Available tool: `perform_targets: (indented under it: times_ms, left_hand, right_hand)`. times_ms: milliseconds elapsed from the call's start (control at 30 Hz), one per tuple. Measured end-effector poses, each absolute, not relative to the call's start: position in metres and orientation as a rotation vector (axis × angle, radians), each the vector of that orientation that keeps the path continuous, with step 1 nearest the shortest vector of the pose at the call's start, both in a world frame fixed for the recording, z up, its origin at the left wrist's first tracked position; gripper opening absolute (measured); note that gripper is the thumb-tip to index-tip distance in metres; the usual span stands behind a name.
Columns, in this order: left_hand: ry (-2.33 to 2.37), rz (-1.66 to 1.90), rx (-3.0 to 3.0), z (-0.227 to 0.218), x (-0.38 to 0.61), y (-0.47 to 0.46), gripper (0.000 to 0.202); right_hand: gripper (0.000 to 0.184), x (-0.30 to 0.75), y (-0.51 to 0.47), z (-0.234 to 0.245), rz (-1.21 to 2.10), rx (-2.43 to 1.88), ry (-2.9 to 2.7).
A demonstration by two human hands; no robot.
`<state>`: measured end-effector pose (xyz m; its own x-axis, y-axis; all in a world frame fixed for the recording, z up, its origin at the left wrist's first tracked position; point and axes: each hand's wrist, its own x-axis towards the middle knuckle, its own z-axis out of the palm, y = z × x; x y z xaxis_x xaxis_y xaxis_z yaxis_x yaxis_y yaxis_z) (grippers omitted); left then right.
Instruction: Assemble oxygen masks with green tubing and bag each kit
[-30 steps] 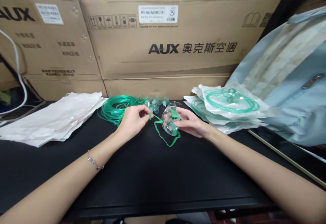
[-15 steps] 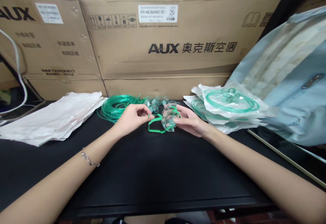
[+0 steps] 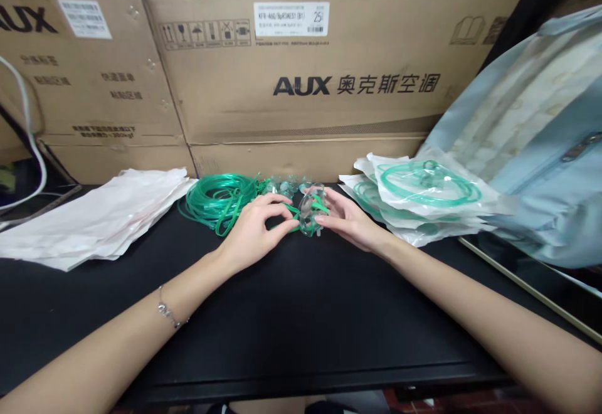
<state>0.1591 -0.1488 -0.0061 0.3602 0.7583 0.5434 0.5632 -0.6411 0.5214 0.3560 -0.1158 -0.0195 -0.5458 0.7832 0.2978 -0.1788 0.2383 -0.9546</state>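
Observation:
A clear oxygen mask (image 3: 308, 214) is upright over the black table, with my right hand (image 3: 345, 218) gripping its right side between thumb and fingers. A green elastic strap (image 3: 292, 209) runs from the mask towards my left hand (image 3: 258, 226), whose thumb and fingers pinch it close to the mask's left edge. The strap's end is partly hidden by my fingers. Just behind my left hand lies a coil of green tubing (image 3: 214, 197). Several small clear plastic parts (image 3: 285, 183) sit behind the mask.
White paper pouches (image 3: 108, 213) are stacked at the left. To the right is a pile of clear-front packets (image 3: 423, 191) holding green tubing. Cardboard boxes (image 3: 301, 113) stand along the back of the black table (image 3: 301, 320). A light blue bag (image 3: 527, 150) is at the far right.
My left hand has moved right, closer to the mask, and turned so its back shows more. The strap loop that hung open between the hands is now mostly hidden. The right hand keeps hold.

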Motion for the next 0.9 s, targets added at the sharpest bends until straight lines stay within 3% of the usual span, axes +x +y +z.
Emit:
perform_targets:
  times_ms: [633,900]
  left_hand:
    - [0.784,1.121,2.227,0.010,0.155,-0.158,0.015]
    - [0.859,1.179,2.297,0.005,0.156,-0.154,0.018]
  right_hand:
    - [0.042,0.359,-0.106,-0.020,1.232,-0.706,-1.643]
    - [0.041,0.360,-0.104,-0.022,1.214,-0.722,-1.642]
